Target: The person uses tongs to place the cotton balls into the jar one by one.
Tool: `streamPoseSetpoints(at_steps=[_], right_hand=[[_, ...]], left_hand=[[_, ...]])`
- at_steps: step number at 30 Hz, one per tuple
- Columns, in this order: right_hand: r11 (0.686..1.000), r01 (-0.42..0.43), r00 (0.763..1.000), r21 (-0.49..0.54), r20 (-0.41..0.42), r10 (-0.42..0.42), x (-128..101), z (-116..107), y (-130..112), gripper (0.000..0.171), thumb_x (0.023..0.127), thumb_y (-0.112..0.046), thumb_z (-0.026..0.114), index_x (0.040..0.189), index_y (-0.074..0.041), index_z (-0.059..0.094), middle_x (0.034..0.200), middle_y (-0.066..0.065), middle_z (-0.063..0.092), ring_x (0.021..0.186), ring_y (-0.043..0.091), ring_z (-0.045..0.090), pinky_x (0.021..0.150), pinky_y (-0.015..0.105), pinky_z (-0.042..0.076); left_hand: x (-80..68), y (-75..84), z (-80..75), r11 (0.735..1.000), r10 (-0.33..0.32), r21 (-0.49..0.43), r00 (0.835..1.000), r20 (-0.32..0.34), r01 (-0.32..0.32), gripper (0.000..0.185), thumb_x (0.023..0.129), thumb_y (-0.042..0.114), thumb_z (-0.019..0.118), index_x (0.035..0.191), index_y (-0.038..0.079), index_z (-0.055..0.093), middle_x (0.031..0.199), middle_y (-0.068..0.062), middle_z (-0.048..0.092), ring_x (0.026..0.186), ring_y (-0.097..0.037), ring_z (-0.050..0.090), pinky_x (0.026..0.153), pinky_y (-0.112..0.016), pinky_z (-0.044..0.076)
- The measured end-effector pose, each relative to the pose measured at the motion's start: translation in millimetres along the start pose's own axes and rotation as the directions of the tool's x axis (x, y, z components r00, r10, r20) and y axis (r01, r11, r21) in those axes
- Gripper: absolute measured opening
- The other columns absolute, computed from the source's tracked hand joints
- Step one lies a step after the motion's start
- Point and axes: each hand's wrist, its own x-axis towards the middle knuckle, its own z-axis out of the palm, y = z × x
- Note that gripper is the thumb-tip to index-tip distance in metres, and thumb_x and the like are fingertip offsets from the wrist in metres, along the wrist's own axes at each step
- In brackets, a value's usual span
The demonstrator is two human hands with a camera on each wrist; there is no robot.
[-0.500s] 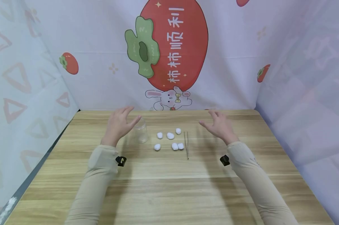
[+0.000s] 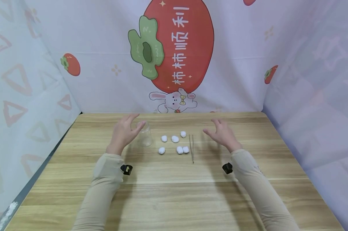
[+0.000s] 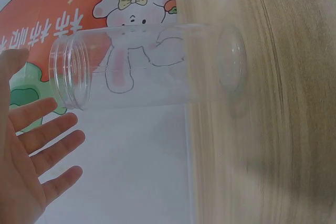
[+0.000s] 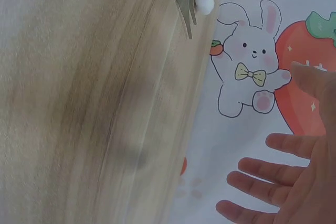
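Observation:
My left hand (image 2: 124,133) hovers beside a clear, lidless jar (image 2: 146,138), fingers spread and holding nothing. The left wrist view shows the jar (image 3: 152,69) with its threaded mouth near the fingertips; whether they touch cannot be told. Over the right side, my right hand (image 2: 223,134) is raised with its fingers apart and nothing in it. Metal tweezers (image 2: 192,149) lie on the table to its left, tips toward the back. Several white cotton balls (image 2: 175,139) are scattered between the jar and the tweezers; two of them touch.
The wooden table (image 2: 168,199) ends at a printed cloth backdrop (image 2: 234,80) behind, with more cloth at both sides. Black wrist cameras (image 2: 227,168) sit under both forearms.
Both hands have come slightly lower and nearer the person, the right one also a little leftward. The jar, cotton balls and tweezers stay where they were.

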Motion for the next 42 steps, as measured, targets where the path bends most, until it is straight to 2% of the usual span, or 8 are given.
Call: streamPoseSetpoints(at_steps=[8, 15, 19, 25, 33, 42], right_hand=[[0.997, -0.002, 0.999, 0.072, 0.035, -0.001, -4.0, 7.6, -1.3, 0.07, 0.094, -0.043, 0.056, 0.146, -0.001, 0.034, 0.149, 0.03, 0.037, 0.137, 0.049, 0.036, 0.116, 0.064, 0.034], [0.988, -0.018, 0.995, 0.152, 0.095, 0.003, -6.8, 15.0, -2.8, 0.062, 0.096, -0.037, 0.055, 0.141, 0.003, 0.041, 0.143, 0.027, 0.047, 0.128, 0.044, 0.049, 0.107, 0.058, 0.047], [0.986, -0.018, 0.995, 0.163, 0.103, 0.002, -8.2, 18.0, -3.8, 0.058, 0.097, -0.034, 0.055, 0.137, 0.005, 0.045, 0.139, 0.029, 0.051, 0.123, 0.044, 0.053, 0.103, 0.056, 0.051], [0.986, -0.005, 0.994, 0.164, 0.11, -0.013, -9.0, 25.2, -5.7, 0.054, 0.097, -0.033, 0.055, 0.133, 0.007, 0.049, 0.132, 0.031, 0.055, 0.116, 0.043, 0.058, 0.099, 0.053, 0.054], [0.98, -0.011, 0.989, 0.196, 0.148, -0.019, -12.8, 34.2, -8.5, 0.05, 0.097, -0.03, 0.056, 0.13, 0.008, 0.052, 0.125, 0.03, 0.059, 0.113, 0.041, 0.061, 0.097, 0.05, 0.056], [0.974, -0.031, 0.986, 0.226, 0.167, -0.007, -20.5, 40.2, -16.4, 0.05, 0.096, -0.03, 0.056, 0.129, 0.007, 0.052, 0.12, 0.029, 0.062, 0.11, 0.039, 0.061, 0.096, 0.05, 0.056]], left_hand=[[-6.2, 0.0, 6.2, 0.996, -0.04, -0.077, 0.999, 0.026, 0.042, 0.061, 0.096, 0.051, 0.049, 0.141, 0.009, 0.047, 0.146, -0.017, 0.049, 0.137, -0.038, 0.043, 0.118, -0.056, 0.036], [-10.5, -2.1, 13.0, 0.991, -0.047, -0.126, 0.999, 0.012, 0.049, 0.061, 0.096, 0.05, 0.05, 0.14, 0.008, 0.048, 0.146, -0.017, 0.049, 0.137, -0.037, 0.044, 0.119, -0.054, 0.036], [-12.6, -2.0, 15.4, 0.987, -0.05, -0.151, 0.999, 0.011, 0.051, 0.061, 0.095, 0.048, 0.053, 0.14, 0.007, 0.047, 0.146, -0.017, 0.049, 0.137, -0.037, 0.044, 0.119, -0.054, 0.037], [-15.7, -2.6, 19.4, 0.975, -0.092, -0.2, 0.995, 0.038, 0.098, 0.064, 0.093, 0.047, 0.057, 0.142, 0.009, 0.044, 0.147, -0.017, 0.048, 0.136, -0.036, 0.046, 0.118, -0.055, 0.037], [-18.1, -2.6, 23.8, 0.964, -0.134, -0.226, 0.99, 0.042, 0.14, 0.072, 0.089, 0.049, 0.063, 0.145, 0.009, 0.041, 0.147, -0.017, 0.048, 0.136, -0.037, 0.045, 0.118, -0.056, 0.036], [-18.6, -4.3, 32.1, 0.945, -0.149, -0.291, 0.989, 0.027, 0.15, 0.074, 0.085, 0.039, 0.071, 0.145, 0.009, 0.04, 0.142, -0.021, 0.052, 0.131, -0.039, 0.049, 0.115, -0.058, 0.038]])
